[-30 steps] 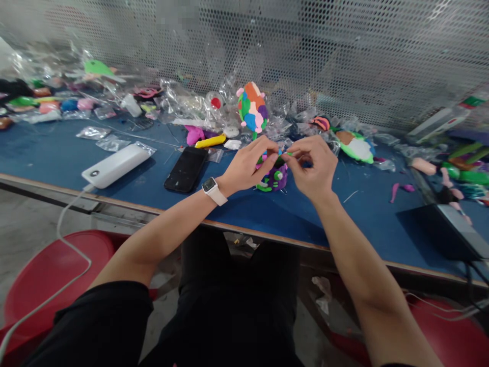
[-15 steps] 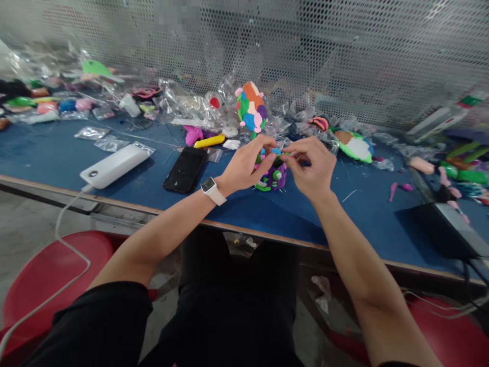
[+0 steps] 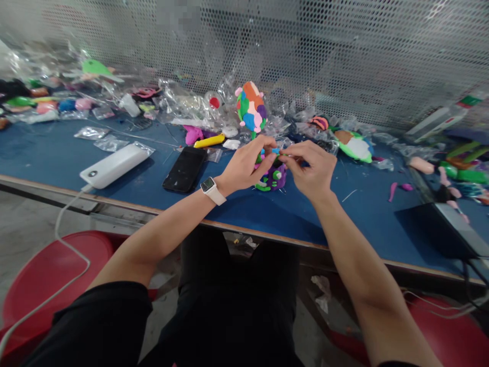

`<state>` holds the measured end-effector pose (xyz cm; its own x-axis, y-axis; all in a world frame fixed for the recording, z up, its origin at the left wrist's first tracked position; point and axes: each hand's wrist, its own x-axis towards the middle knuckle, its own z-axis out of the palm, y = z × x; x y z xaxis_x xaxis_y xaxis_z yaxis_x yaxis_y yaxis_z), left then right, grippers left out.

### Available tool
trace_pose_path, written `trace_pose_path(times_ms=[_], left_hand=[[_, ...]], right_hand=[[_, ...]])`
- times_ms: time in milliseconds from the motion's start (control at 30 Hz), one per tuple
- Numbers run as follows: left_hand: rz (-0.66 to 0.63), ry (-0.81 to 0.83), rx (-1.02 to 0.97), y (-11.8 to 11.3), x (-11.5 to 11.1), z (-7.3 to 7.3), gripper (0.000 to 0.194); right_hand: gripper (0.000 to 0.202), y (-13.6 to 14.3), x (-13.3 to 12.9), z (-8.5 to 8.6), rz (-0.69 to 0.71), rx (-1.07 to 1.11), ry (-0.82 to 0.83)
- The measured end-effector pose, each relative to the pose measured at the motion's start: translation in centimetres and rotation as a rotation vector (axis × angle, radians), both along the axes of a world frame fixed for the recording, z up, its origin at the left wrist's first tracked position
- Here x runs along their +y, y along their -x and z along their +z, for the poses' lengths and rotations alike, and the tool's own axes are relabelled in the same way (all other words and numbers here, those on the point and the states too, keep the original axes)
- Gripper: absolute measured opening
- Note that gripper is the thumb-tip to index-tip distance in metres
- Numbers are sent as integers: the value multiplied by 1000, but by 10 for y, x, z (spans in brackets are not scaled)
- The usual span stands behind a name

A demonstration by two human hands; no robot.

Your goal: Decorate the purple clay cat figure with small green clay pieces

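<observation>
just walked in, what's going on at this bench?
A person's bare left hand and right hand meet at the top of a small purple object with raised green pieces, over a blue tabletop. Both are curled near a small bright-blue piece; what each holds is too small to tell. Behind is a multicoloured, rounded model; a flat black phone lies to the left.

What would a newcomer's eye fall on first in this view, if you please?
Probably the multicoloured oval, raised up near the middle of the blue table. Just in front of it, the left hand and right hand come close together at the top of a purple piece with green bits. The red stool at lower left also stands out.
</observation>
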<state>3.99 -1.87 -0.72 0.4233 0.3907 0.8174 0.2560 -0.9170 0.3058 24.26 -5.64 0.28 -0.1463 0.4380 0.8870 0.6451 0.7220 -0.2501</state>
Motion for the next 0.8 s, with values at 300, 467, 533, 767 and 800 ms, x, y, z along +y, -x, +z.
trace_pose_path(times_ms=[300,467,533,767,800], left_hand=[[-2,0,-2,0,1,0,26],[22,10,16,0,1,0,29],[21,11,12,0,1,0,29],[7,17,2,0,0,1,28],[5,13,2,0,0,2,28]], right_hand=[[16,1,-2,1,53,7,10],[11,0,-3,1,51,-28,56],[9,0,-2,0,32,-23,39],[10,0,-1,-1,71,44,-20],[9,0,-1,-1,75,46,-25]])
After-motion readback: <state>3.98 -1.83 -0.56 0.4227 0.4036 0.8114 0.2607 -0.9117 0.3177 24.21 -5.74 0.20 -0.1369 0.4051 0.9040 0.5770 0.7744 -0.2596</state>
